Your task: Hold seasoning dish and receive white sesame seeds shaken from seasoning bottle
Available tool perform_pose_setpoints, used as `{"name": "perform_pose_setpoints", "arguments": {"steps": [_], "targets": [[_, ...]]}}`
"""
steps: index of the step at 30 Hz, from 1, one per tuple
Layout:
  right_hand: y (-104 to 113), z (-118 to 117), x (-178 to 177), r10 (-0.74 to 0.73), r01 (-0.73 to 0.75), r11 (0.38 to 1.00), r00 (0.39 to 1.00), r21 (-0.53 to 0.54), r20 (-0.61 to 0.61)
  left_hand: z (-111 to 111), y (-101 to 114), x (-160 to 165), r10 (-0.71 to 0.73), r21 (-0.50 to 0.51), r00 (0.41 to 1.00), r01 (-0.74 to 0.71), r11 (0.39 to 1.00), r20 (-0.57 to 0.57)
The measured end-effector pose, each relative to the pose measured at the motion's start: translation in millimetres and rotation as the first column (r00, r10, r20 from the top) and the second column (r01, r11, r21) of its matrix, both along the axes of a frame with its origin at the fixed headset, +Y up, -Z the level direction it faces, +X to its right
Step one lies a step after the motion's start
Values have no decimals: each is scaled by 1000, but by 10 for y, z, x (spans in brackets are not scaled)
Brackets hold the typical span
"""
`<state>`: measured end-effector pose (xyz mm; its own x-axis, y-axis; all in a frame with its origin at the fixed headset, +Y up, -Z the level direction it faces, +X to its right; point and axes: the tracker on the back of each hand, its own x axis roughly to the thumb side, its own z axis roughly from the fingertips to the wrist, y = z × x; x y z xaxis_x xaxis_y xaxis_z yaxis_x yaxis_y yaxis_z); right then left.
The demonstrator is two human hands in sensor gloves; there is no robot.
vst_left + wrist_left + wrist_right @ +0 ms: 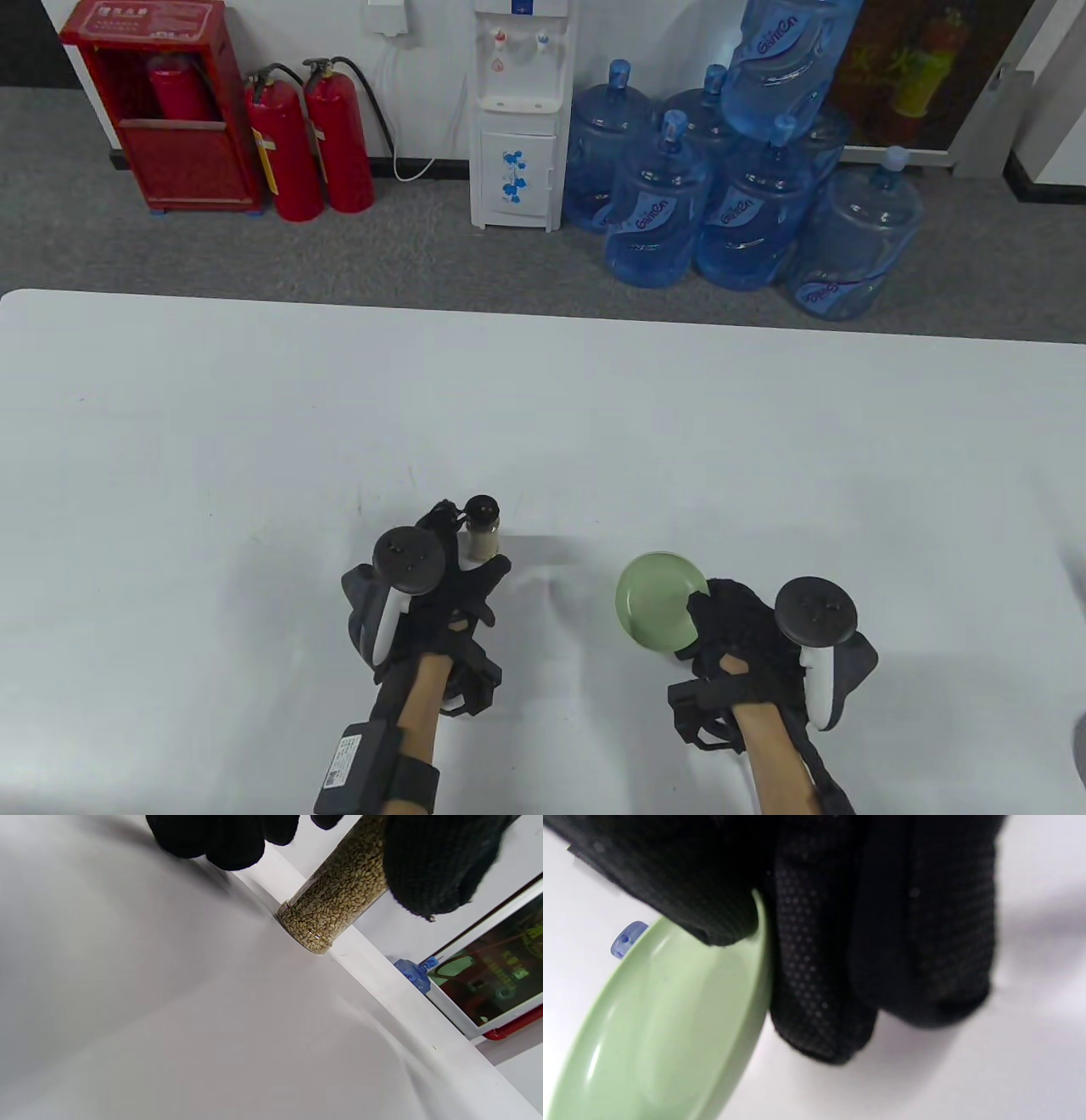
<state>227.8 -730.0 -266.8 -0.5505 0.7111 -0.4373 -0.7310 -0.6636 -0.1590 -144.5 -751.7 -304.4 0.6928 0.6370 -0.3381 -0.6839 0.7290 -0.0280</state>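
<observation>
A small clear seasoning bottle [481, 533] with a black cap, filled with pale sesame seeds, stands upright on the white table [543, 407]. My left hand [462, 560] grips it around the body; in the left wrist view the seed-filled bottle [335, 906] sits between my gloved fingers [432, 861], its base on the table. A round light-green seasoning dish [660, 601] is in my right hand [708, 624], which pinches its near-right rim. In the right wrist view the dish [657, 1035] is empty, with my thumb on its rim and my fingers [818, 976] under it.
The table's far edge [543, 318] borders grey carpet. Beyond it stand blue water jugs [730, 195], a white water dispenser [519, 115] and red fire extinguishers [310, 140]. White table surface lies between and beyond my hands.
</observation>
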Motion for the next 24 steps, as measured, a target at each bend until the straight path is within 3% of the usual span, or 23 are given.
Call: {"name": "perform_pose_setpoints", "arguments": {"steps": [6,13,18,21,24], "targets": [[-20,-18,-54,14,-14,1000,1000,-16,-18,-85,-39,-67,105,-13,993,-106,994,-54],[-23,-11,-71,12,-12,1000,1000,-19,-21,-112,-18,28,15,-29,999,-17,999,-41],[4,-2,-84,25,-25,1000,999,-2,-45,35,88,99,-27,124,1000,28,992,-5],[-13,1,-112,7,-8,1000,998,-13,-61,215,193,155,-80,305,996,68,950,28],[-49,10,-170,-31,28,999,996,-40,-89,445,304,232,-188,381,977,138,914,97]]}}
